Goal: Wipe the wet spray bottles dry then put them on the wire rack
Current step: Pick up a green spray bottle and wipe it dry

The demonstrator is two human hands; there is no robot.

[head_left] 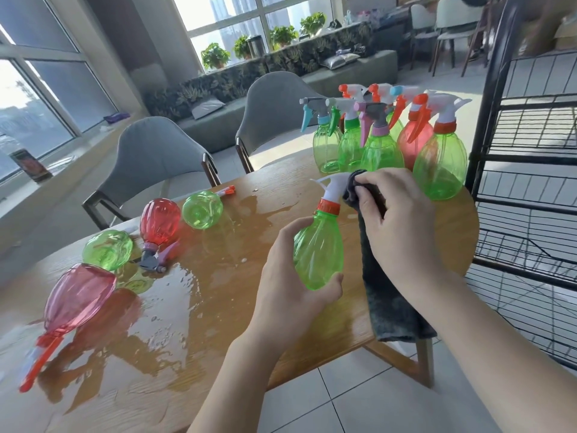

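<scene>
Green spray bottle (318,248) held over the surface's (218,323) near edge by left hand (290,285); right hand (399,226) presses grey cloth (393,307) to its nozzle; six stand wiped at the far right corner; four lie wet at left; wire rack (530,182) apparently unfilled.

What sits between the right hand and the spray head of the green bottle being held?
In the head view, a dark grey cloth: the right hand presses it against the white spray head of the green bottle that the left hand grips.
</scene>
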